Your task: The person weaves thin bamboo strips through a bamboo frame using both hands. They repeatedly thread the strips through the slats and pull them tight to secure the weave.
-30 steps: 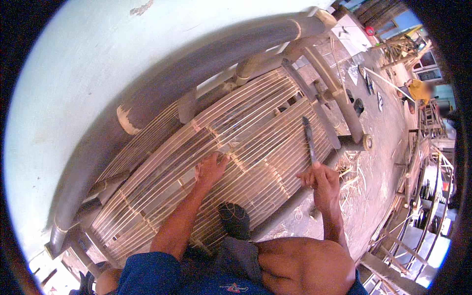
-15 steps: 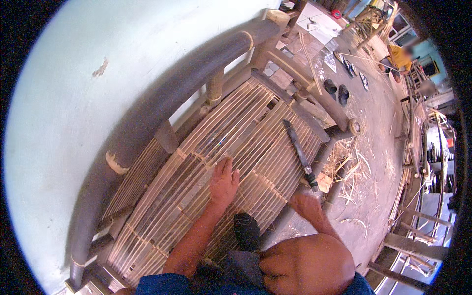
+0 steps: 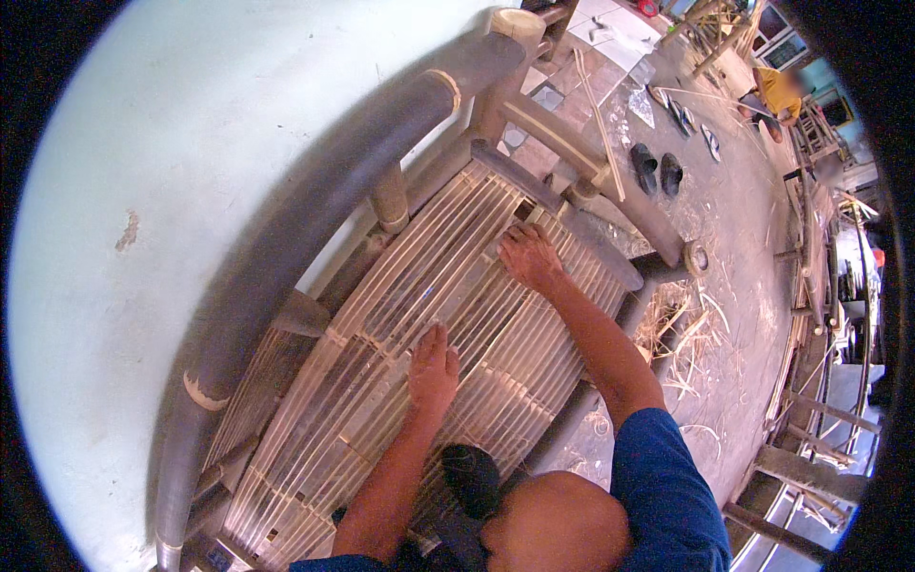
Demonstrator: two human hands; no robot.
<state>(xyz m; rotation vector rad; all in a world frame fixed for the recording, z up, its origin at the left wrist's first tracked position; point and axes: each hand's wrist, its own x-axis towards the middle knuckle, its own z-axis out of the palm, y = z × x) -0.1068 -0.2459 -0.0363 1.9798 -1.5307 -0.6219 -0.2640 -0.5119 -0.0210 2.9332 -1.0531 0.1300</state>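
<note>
Left hand [image 3: 434, 372] on bamboo slats [image 3: 315, 410], fingers straight, thumb apart, right hand [image 3: 527, 255] farther ahead, fingers bent, grip unclear, dark pole [image 3: 324, 195] left of both.

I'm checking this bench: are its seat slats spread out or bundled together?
Spread out: the seat slats run side by side, with gaps between many near the left hand.

Left: pale bluish-white wall [image 3: 124, 143], one brownish scuffed patch [image 3: 127, 231]. Right: dusty grey floor [image 3: 743, 248], white tiles [image 3: 624, 36] at far end. Paned window [image 3: 785, 50] upper right. Wooden frames [image 3: 810, 474] crowd the right edge, bright light between them.
</note>
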